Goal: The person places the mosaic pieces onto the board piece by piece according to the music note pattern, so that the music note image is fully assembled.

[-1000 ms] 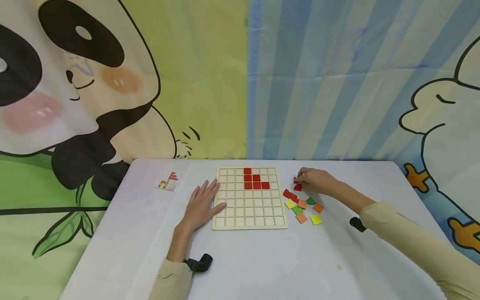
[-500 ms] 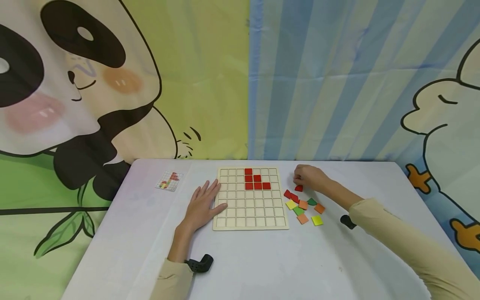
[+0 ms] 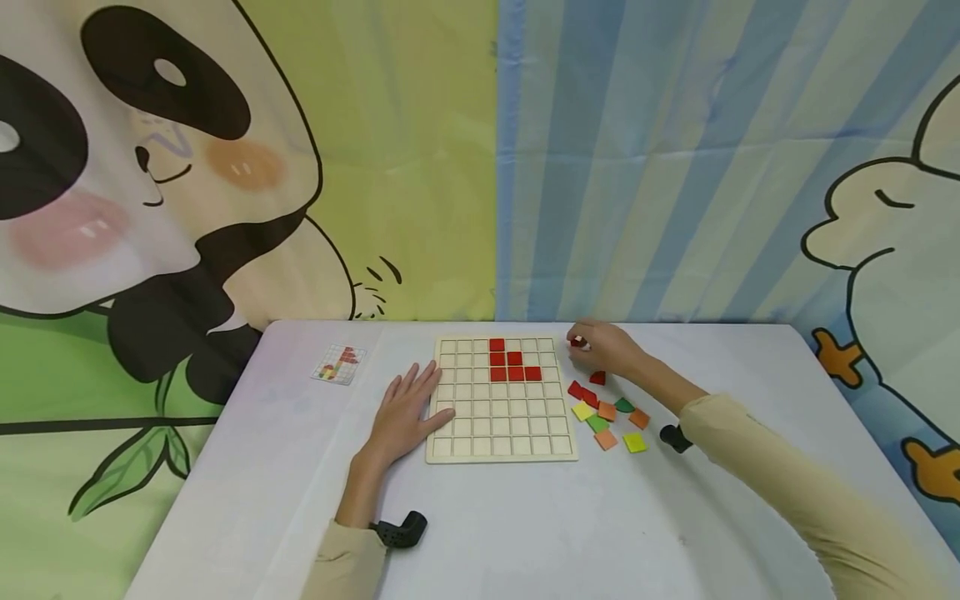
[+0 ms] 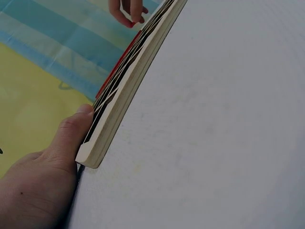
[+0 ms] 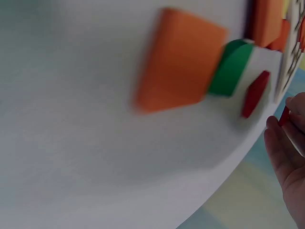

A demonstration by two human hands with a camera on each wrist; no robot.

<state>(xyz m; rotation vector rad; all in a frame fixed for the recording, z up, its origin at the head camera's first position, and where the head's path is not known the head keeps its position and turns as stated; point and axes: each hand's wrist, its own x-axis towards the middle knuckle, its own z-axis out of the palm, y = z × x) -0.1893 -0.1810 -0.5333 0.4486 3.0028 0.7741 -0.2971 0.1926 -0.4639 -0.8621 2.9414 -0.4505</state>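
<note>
My left hand (image 3: 402,414) rests along the left edge of a pale wooden grid board (image 3: 480,423), fingers straight and spread, thumb lying over the rim. In the left wrist view that thumb (image 4: 71,131) touches the board's edge. Several red square tiles (image 3: 515,374) sit in the board's upper cells. Beside the top right corner, my right hand (image 3: 609,348) pinches a small red tile (image 3: 577,342) between thumb and fingertips. The right wrist view shows this red tile (image 5: 284,116) edge-on; its full shape is hidden by the fingers.
Right of the board lie several loose tiles: red (image 3: 597,378), orange (image 3: 639,418), green (image 3: 623,405) and yellow (image 3: 634,442). A small pattern card (image 3: 339,365) lies on the white table (image 3: 495,533) at the left. A printed curtain (image 3: 645,158) hangs behind the table's far edge.
My right hand has picked a red tile up from the loose ones and moved left and away toward the board's top right corner. The left hand has stayed in place.
</note>
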